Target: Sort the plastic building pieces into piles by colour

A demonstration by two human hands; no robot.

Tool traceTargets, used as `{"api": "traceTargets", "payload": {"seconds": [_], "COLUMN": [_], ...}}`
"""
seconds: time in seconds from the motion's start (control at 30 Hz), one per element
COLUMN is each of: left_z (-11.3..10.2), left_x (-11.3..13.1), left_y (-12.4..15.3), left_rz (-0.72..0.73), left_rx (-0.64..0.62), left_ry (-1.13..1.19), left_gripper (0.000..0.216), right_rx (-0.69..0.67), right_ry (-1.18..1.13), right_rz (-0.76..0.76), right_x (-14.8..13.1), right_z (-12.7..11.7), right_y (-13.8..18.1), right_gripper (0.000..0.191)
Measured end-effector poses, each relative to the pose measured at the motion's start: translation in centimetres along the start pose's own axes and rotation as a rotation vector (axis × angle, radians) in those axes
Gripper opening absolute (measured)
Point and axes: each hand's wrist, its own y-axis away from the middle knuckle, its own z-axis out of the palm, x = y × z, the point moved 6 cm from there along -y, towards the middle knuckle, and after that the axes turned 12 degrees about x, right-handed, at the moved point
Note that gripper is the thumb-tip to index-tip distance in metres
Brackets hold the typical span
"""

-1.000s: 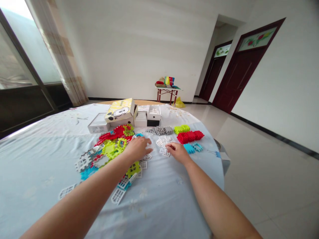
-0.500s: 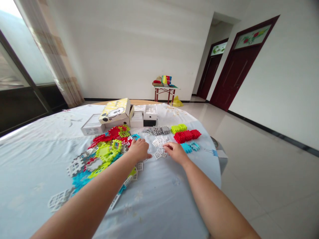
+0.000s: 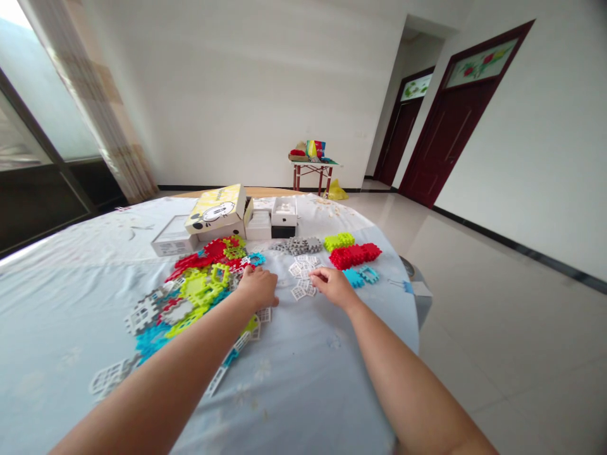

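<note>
- One patch of white window tiles lies on the tablecloth.
- My left hand is just left of it, fingers curled under, grip unclear.
- My right hand is just right of it, fingertips touching tiles; can't tell if pinching.
- Coloured tile heap is further left, red stack behind-right.

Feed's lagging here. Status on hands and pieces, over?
Left hand on mixed pile, grip unclear. Right hand at white pieces. Red stack beyond, apart.
</note>
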Motion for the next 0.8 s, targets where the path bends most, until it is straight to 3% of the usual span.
{"api": "traceTargets", "payload": {"seconds": [0.2, 0.8], "left_z": [-0.48, 0.12], "left_x": [0.42, 0.64], "left_y": [0.78, 0.46], "left_rz": [0.049, -0.007], "left_rx": [-0.013, 0.031], "left_ry": [-0.037, -0.029], "left_gripper": [0.037, 0.045], "right_rx": [-0.004, -0.002], "right_ry": [-0.01, -0.01], "right_rz": [0.01, -0.001], "right_x": [0.17, -0.21], "right_z": [0.03, -0.11], "right_y": [-0.09, 0.05], "right_gripper": [0.022, 0.022]}}
